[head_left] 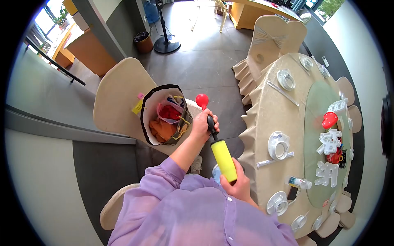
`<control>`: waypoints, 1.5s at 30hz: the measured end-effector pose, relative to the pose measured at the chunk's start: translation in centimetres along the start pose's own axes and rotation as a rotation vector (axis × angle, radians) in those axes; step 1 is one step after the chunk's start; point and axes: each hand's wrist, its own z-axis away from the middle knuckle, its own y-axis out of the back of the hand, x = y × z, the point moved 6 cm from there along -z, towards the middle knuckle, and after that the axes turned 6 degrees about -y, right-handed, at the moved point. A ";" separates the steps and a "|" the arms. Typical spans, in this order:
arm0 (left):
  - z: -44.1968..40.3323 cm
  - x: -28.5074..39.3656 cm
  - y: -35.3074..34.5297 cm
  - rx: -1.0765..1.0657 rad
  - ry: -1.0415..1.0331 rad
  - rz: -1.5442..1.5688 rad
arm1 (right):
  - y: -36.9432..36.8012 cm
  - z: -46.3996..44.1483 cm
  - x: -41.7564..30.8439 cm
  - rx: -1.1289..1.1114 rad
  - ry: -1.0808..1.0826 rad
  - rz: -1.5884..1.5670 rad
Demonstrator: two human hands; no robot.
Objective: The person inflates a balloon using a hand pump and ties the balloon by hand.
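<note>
A hand balloon pump with a yellow barrel (pixel 224 159) and black nozzle end is held at a slant in front of my body. My left hand (pixel 204 125) is closed around the nozzle end, where the neck of a small, slightly inflated red balloon (pixel 202 101) is pinched. Wrapped around the lower part of the yellow barrel is my right hand (pixel 238 182). Just left of my left hand, an open bag (pixel 144 119) with a dark rim sits on a chair, holding orange and red items and a pink-edged pouch.
A cloth-covered round table (pixel 262 119) with a glass turntable (pixel 314 164) stands to my right. It bears wrapped dishes (pixel 279 146), white letter-shaped pieces (pixel 327 174), a red heart (pixel 329 120) and a bottle (pixel 299 183). A fan stand (pixel 167 44) and bin (pixel 143 42) stand ahead.
</note>
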 end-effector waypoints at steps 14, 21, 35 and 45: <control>2.6 -2.8 -0.1 -0.073 0.085 -0.245 | -7.4 1.1 5.8 -0.365 -0.411 -0.494; -3.4 1.5 -1.9 -0.115 0.047 -0.271 | -7.1 -0.5 4.9 -0.429 -0.444 -0.493; 1.3 -1.3 -6.7 -0.253 0.190 -0.352 | -5.3 1.1 3.0 -0.269 -0.441 -0.809; -1.8 0.4 -6.5 -0.234 0.124 -0.307 | -6.0 1.7 3.5 -0.302 -0.350 -0.895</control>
